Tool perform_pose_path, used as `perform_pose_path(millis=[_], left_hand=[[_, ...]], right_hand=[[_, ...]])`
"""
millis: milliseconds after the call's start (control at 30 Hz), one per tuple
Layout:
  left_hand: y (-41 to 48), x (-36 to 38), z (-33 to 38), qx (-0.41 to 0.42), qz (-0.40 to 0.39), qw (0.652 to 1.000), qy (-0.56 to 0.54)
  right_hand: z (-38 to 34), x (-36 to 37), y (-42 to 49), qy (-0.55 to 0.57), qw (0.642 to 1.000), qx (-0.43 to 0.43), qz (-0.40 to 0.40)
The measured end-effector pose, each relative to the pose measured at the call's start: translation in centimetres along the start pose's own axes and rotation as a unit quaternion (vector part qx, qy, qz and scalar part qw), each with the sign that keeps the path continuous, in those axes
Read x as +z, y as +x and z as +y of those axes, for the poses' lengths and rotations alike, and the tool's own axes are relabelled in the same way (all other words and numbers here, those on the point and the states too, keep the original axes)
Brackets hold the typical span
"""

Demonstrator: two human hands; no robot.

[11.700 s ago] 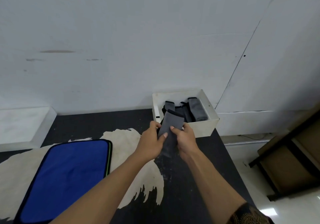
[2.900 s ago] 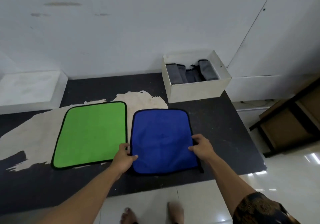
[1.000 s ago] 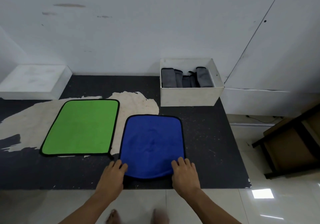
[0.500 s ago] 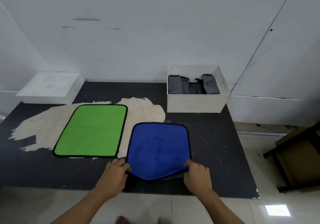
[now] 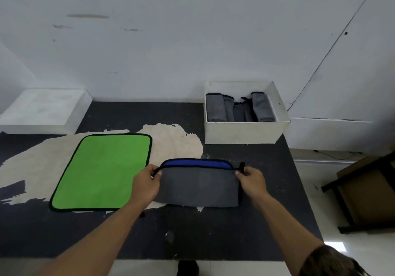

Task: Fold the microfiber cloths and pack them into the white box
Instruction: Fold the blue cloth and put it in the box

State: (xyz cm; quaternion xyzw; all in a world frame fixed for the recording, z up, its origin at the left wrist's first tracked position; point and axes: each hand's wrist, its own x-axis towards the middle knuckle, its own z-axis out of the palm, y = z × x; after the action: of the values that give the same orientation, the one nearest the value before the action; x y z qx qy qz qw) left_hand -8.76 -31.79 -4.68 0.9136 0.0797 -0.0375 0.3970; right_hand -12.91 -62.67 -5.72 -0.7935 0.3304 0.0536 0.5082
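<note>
- Left hand and right hand each pinch a far corner of the blue cloth, folded grey side up between them.
- Green cloth lies flat just left of the left hand.
- White box sits beyond the right hand, holding what look like rolled grey cloths.

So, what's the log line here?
blue cloth: folded over | left hand, right hand: pinching corners | green cloth: flat | white box: part-filled
</note>
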Motion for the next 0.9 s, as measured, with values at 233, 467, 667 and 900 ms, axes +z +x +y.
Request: perform_pose_path(millis=[233, 467, 667, 900], left_hand=[[2.8, 2.5, -2.2, -0.065, -0.087, 0.993, 0.051], [4.6, 3.1, -2.2, -0.088, -0.044, 0.994, 0.039], [5.6, 3.0, -2.3, -0.081, -0.112, 0.986, 0.088], [6.3, 3.1, -2.2, -0.082, -0.078, 0.992, 0.063]], right_hand=[[0.2, 1.5, 2.8, -0.087, 0.993, 0.067, -0.048], [-1.0, 1.9, 4.8, -0.105, 0.994, 0.033, 0.012], [-0.4, 2.3, 5.1, -0.174, 0.983, 0.05, -0.017], [-1.1, 2.4, 5.3, -0.169, 0.985, 0.03, 0.016]])
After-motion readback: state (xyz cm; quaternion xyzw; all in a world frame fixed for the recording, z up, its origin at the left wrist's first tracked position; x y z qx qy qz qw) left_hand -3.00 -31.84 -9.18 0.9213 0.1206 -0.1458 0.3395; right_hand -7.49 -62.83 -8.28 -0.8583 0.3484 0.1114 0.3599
